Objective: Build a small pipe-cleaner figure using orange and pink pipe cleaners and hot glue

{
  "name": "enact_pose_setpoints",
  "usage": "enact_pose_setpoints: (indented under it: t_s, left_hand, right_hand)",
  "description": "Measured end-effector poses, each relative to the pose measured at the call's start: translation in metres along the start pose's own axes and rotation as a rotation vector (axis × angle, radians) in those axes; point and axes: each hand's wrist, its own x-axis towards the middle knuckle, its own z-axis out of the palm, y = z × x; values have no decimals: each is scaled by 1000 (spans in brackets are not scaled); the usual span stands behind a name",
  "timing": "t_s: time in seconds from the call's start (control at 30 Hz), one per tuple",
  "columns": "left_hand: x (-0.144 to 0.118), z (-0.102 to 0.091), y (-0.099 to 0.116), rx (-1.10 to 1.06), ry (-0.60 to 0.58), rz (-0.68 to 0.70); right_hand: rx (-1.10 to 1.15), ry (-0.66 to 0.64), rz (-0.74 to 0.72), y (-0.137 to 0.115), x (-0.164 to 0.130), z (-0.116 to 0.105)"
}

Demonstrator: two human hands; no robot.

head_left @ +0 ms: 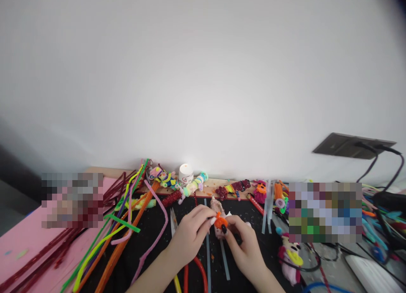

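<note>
Looking down from the head view, both hands meet near the middle of a black mat point(149, 238) on a cluttered craft table. The left hand point(190, 234) comes in from the lower left, its fingertips closed in a pinch on a small orange pipe-cleaner piece point(220, 220). The right hand point(245, 246) comes in from the lower right, its fingers curled shut around a pale pink craft figure point(218, 210), which carries the orange piece on its front. The figure stands between the two hands, its long axis running away from the person toward the white wall point(203, 73); its upper end rises clear of the fingers. Each hand touches the work, so neither is the nearer; how tightly the right hand grips cannot be told. To the left, loose pipe cleaners point(120, 234) in orange, green, yellow and pink fan across the mat's edge onto a pink sheet point(28, 246). Along the wall lie finished pipe-cleaner figures point(234, 187) and a small white jar point(185, 173). Pale glue sticks point(224, 263) lie just below the hands.
</note>
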Motion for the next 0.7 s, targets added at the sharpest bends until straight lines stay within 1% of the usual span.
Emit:
enact_pose_setpoints:
  t_s: [0.23,0.33,0.5,0.7]
  left_hand:
    - [1,-5,1,49,-65,-38]
    - [1,-3,-1,56,-48,-15]
    - [1,-2,-3,71,-59,-4]
    - [0,-3,-4,96,-79,-3]
  right_hand:
    - [-70,-68,-23,-4,3,-2]
    - [-80,-53,-26,-4,2,-2]
    - [-4,-22,-11,-4,1,-1]
    - [85,2,52,-2,2,-1]
